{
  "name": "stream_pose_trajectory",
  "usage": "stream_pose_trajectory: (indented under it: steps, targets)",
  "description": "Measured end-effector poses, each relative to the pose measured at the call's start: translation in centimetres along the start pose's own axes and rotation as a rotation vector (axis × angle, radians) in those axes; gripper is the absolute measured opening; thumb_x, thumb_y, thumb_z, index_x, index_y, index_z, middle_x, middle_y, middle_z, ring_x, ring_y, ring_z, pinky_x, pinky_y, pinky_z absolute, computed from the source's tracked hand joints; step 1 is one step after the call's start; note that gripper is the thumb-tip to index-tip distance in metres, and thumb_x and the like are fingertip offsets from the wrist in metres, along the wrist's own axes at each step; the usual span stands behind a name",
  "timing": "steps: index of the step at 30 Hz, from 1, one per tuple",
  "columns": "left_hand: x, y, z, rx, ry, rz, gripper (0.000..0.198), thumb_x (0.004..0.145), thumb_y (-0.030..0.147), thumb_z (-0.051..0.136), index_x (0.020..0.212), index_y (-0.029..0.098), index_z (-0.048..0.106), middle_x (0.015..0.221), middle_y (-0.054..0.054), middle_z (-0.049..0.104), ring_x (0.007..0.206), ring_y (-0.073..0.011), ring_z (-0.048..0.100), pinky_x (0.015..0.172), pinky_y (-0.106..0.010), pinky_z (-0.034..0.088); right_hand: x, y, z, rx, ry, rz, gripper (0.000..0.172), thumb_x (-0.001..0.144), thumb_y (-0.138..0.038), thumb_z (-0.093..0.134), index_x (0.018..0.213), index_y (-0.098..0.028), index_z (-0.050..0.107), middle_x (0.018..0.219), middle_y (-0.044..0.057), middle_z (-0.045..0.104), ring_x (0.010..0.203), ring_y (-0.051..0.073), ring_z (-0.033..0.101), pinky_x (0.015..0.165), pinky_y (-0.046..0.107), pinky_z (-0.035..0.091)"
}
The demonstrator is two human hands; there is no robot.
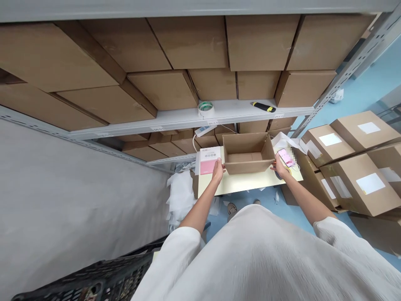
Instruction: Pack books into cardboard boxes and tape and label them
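Box (247, 158) is sitting open and empty on the yellow table (250, 184) w/ left hand (217, 170) and right hand (280, 166) gripping its sides, so it's formed but nothing's packed yet imo, pink pack (209, 161) waiting just beside, tape (206, 108) on shelf (238, 109).

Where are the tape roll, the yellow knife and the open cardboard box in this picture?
tape roll (206, 108): head view, on its top ring, on the shelf.
yellow knife (263, 107): head view, on the middle of its body.
open cardboard box (247, 157): head view, on its inner floor.
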State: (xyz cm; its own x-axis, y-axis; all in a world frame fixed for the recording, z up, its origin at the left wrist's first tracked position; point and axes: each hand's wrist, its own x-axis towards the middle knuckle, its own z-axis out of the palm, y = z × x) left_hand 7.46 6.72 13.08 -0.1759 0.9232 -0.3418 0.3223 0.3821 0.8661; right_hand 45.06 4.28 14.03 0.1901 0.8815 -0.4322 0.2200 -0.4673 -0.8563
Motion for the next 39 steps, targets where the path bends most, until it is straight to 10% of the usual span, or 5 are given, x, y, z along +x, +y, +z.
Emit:
stream_pose_trajectory:
  steps: [4, 9, 16, 31, 39]
  targets:
    - [-1.4, -0.1, -0.7, -0.059, -0.045, -0.113, 0.06, 0.113, 0.069, 0.031, 0.139, 0.023, 0.06, 0.134, -0.015, 0.072, 0.114, -0.0255, 0.074, 0.095, -0.04, 0.06, -0.9, 0.3, -0.9, -0.014, -0.004, 0.031, 0.092, 0.105, -0.08, 0.011, 0.169, -0.025, 0.045, 0.148, 0.018, 0.066, 0.129, 0.029, 0.072, 0.102, 0.044, 0.065]
    - [-2.0, 4.1, -1.9, 0.101, 0.146, 0.308, 0.043, 0.113, 0.045, 0.043, 0.144, 0.021, 0.062, 0.151, -0.017, 0.063, 0.143, -0.0291, 0.059, 0.124, -0.046, 0.046, -1.3, -4.1, -2.0, -0.143, 0.159, -0.252, 0.072, 0.107, -0.071, 0.032, 0.154, -0.024, 0.061, 0.147, 0.017, 0.067, 0.135, 0.032, 0.066, 0.115, 0.051, 0.056]
    - [-1.4, 10.6, -0.8, 0.33, -0.17, 0.637, 0.039, 0.108, 0.03, 0.051, 0.14, 0.023, 0.072, 0.144, -0.014, 0.069, 0.137, -0.0332, 0.062, 0.123, -0.048, 0.047, -0.9, -11.4, -0.2, -0.46, 0.024, -0.736, 0.042, 0.105, -0.041, 0.047, 0.132, -0.024, 0.074, 0.138, 0.014, 0.07, 0.124, 0.031, 0.068, 0.116, 0.051, 0.054]
    - [-0.2, 0.5, -3.4, 0.604, -0.325, 0.409, 0.105, 0.064, 0.068, 0.096, 0.153, 0.022, 0.063, 0.18, -0.023, 0.034, 0.172, -0.0493, 0.018, 0.139, -0.063, 0.014, 1.3, -5.3, -4.1, -1.059, -0.257, -0.472, 0.11, 0.076, -0.067, 0.088, 0.17, -0.022, 0.049, 0.177, 0.022, 0.04, 0.162, 0.048, 0.039, 0.132, 0.06, 0.033]
    - [-0.3, -1.8, -2.8, 0.451, -0.351, 0.413, 0.127, 0.061, 0.076, 0.097, 0.167, 0.025, 0.048, 0.186, -0.02, 0.019, 0.175, -0.0429, 0.013, 0.14, -0.055, 0.023, 1.7, -3.7, -2.9, -1.145, -0.328, -0.4, 0.123, 0.07, -0.077, 0.088, 0.174, -0.028, 0.045, 0.187, 0.021, 0.019, 0.17, 0.052, 0.018, 0.133, 0.067, 0.026]
